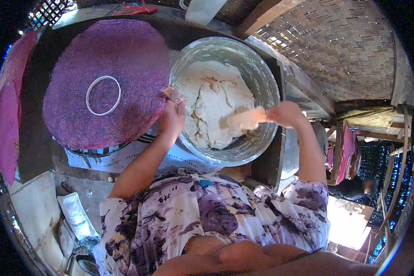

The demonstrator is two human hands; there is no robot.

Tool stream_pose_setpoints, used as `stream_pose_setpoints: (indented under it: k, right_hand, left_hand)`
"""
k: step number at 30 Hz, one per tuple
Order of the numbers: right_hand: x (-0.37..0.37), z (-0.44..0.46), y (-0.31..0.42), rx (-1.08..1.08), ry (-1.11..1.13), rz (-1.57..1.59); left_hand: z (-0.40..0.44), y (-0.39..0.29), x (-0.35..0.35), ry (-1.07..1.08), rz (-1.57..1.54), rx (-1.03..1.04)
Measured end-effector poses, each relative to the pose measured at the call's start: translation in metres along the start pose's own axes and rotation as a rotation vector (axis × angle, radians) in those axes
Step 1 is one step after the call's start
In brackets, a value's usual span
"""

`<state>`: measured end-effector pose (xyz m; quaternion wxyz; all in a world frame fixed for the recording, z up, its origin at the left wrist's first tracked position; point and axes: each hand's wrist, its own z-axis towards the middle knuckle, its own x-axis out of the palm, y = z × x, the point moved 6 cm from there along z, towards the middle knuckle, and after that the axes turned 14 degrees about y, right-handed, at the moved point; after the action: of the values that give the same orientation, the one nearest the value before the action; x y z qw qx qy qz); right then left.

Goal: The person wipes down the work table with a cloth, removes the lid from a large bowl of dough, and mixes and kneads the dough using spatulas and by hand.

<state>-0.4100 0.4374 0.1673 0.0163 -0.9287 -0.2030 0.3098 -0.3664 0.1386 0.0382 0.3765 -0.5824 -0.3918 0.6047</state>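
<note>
A wide metal basin (273, 87) holds a thick mass of pale dough (211, 106) with a cracked, uneven surface. My right hand (286, 114) is at the basin's right side, closed round the end of a flat, light-orange spatula (247, 120). The spatula is blurred and reaches over the dough. Between the basin and a round purple mesh cloth (69, 92), my left hand (172, 118) is closed on a small, clear, shiny piece (174, 94) whose kind I cannot make out. A thin white ring (118, 97) lies flat on the purple cloth.
Another purple-pink cloth (7, 106) hangs at the far left. A woven bamboo wall (336, 50) stands at upper right. A white printed sack (77, 216) is at lower left. Another person (354, 187) is in the background at right.
</note>
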Motion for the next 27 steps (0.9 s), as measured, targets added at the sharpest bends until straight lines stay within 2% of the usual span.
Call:
stream_pose_setpoints:
  k: [2,3,5,9,12,15,18,21,23,27]
  right_hand:
    - [0.000,0.019,-0.017,-0.009,0.019,0.382]
    - [0.013,0.042,-0.023,-0.083,0.100,0.550]
    - [0.048,0.100,-0.035,-0.067,0.143,0.392]
    - [0.068,0.120,-0.010,-0.042,0.344,0.115]
    - [0.088,0.129,-0.011,-0.008,0.540,0.004]
    - [0.092,0.137,-0.012,0.038,0.485,-0.066]
    - [0.078,0.123,-0.001,0.062,0.292,-0.174]
    - [0.094,0.136,-0.014,0.124,0.279,-0.282]
    - [0.099,0.136,-0.020,0.072,0.246,-0.266]
    - [0.065,0.101,-0.010,0.104,0.179,-0.350]
  left_hand:
    - [-0.001,-0.005,-0.002,0.031,0.011,-0.058]
    - [-0.001,-0.007,-0.004,0.041,0.019,-0.087]
    - [-0.002,-0.009,-0.004,0.041,0.028,-0.063]
    - [-0.001,-0.010,-0.005,0.020,0.008,-0.016]
    - [-0.001,-0.005,-0.003,0.035,0.007,-0.068]
    - [0.000,-0.005,-0.002,0.036,-0.040,-0.070]
    - [-0.001,-0.006,-0.003,0.037,0.018,-0.057]
    - [-0.003,-0.011,-0.005,0.012,-0.039,-0.048]
    - [-0.002,-0.007,-0.003,-0.008,-0.005,0.011]
    - [-0.002,-0.004,-0.002,-0.036,0.048,0.065]
